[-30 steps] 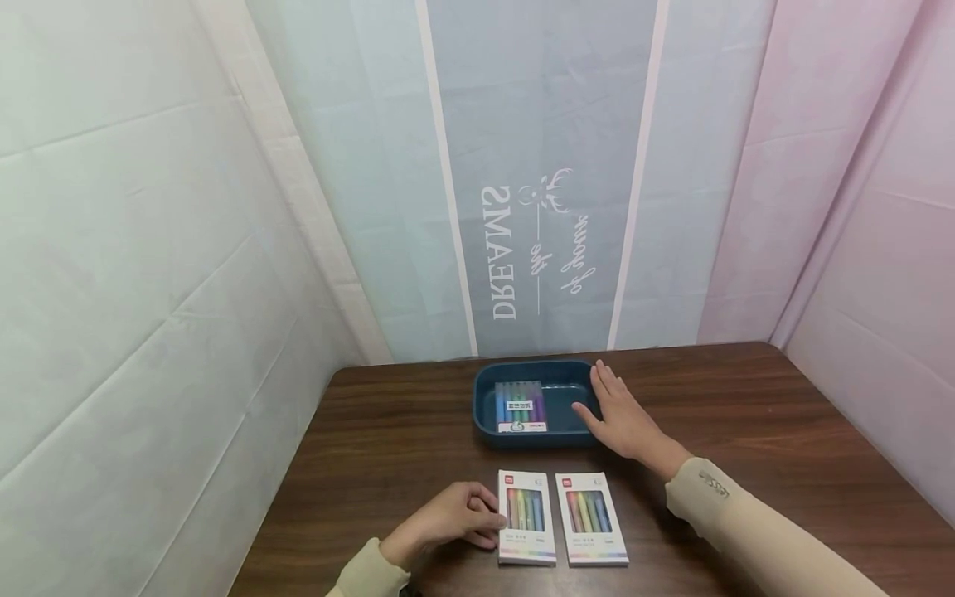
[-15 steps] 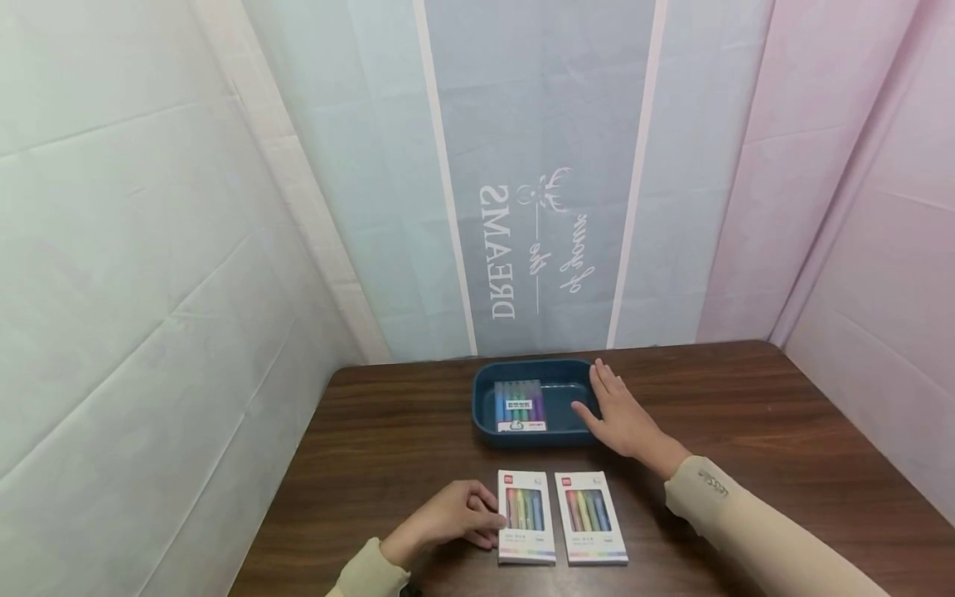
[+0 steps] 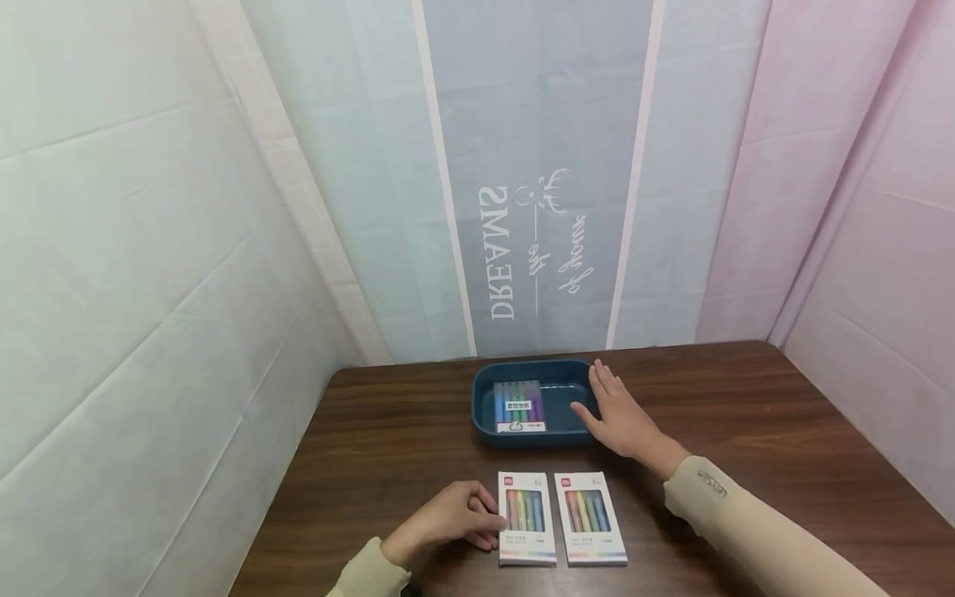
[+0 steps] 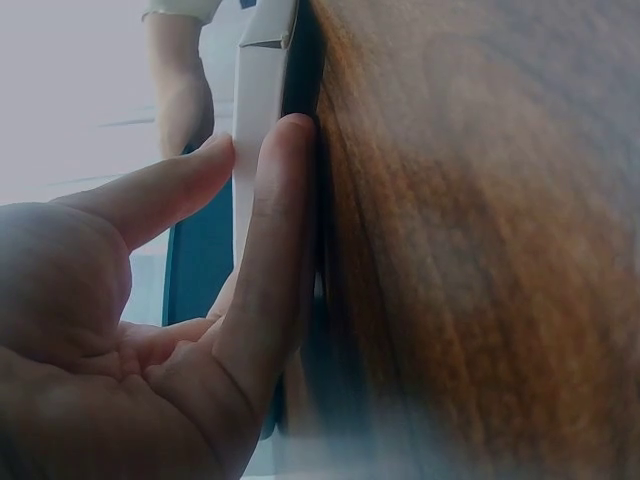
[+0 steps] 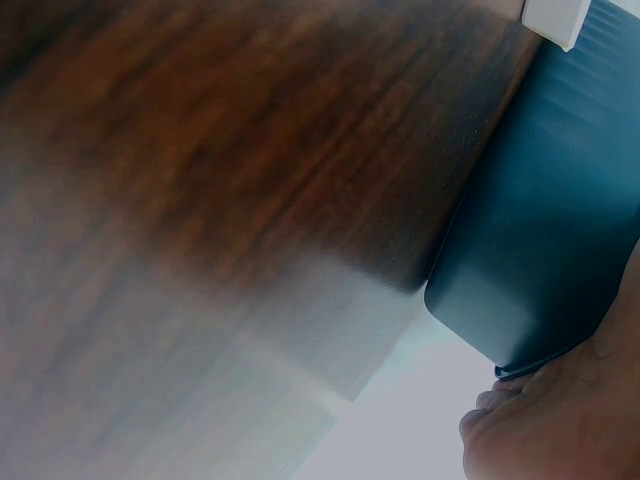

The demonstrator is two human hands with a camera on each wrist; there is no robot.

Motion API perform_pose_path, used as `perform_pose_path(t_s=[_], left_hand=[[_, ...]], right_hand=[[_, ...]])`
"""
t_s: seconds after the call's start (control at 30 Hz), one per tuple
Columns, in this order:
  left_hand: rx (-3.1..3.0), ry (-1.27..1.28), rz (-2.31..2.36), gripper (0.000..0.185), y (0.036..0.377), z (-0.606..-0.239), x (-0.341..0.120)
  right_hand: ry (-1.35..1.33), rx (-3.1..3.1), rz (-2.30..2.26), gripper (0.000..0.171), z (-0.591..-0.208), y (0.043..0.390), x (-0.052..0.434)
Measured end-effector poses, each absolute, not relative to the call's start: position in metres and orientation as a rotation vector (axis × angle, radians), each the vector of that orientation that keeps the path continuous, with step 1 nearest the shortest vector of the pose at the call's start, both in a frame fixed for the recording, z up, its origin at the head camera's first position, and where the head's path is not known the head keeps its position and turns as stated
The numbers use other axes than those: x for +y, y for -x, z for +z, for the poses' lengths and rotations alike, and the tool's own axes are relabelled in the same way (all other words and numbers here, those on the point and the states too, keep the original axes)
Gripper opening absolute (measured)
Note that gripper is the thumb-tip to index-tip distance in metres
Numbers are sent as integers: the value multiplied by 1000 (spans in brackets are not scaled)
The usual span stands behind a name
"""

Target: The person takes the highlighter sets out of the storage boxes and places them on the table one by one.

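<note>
Hands both down on the worktop (image 3: 746,398), neither lifting anything. Left hand (image 3: 451,518) sits at the left edge of the nearer-left pen box (image 3: 526,518); fingers loosely curled, fingertips (image 4: 290,135) and thumb touching the box's side wall, more a light contact than a real grip. Wrist view shows the box edge running along the index finger, so I'd judge it's set to pinch or slide the box from its side. Second pen box (image 3: 593,517) lies just beside the first on its right, parallel, not touched by either hand. Right hand (image 3: 622,419) lies flat and relaxed, fingers straight, palm against the right-hand rim of the blue tray (image 3: 483,390), thumb over the rim into the tray; looks like it's steadying the tray so it doesn't shift, holding nothing. Right wrist view only shows the tray's outer wall (image 5: 540,250) and the heel of the hand, so contact there is plausible but not sharp. One pen pack (image 3: 518,406) already lies flat inside the tray, against its left side, leaving the right half bare. Left forearm comes in low from the near edge, wrist bent inward; right arm in a beige sleeve (image 3: 746,522) reaches diagonally forward across the worktop. Pastel backdrop (image 3: 537,166) behind.
</note>
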State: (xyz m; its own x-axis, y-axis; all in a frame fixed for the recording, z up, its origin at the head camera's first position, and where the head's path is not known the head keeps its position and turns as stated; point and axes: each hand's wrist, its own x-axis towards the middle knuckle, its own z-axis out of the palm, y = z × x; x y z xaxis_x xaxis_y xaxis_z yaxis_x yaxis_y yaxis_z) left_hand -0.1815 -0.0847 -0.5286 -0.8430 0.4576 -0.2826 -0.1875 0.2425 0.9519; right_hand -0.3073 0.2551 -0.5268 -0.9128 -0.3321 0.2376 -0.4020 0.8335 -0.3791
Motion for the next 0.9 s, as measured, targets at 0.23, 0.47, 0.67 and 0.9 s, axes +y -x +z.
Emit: perform_pose_path(t_s=[0.23, 0.47, 0.67, 0.9], left_hand=[[1990, -237, 1665, 18, 180, -529, -84], [1988, -237, 1666, 15, 180, -530, -85], [2024, -235, 1638, 14, 181, -529, -85], [2070, -257, 1622, 12, 185, -529, -90]], right_hand=[[-585, -2845, 657, 90, -527, 306, 255], [-586, -2840, 658, 91, -528, 306, 255], [-580, -2841, 657, 91, -530, 307, 255], [-567, -2834, 640, 91, -534, 308, 255]])
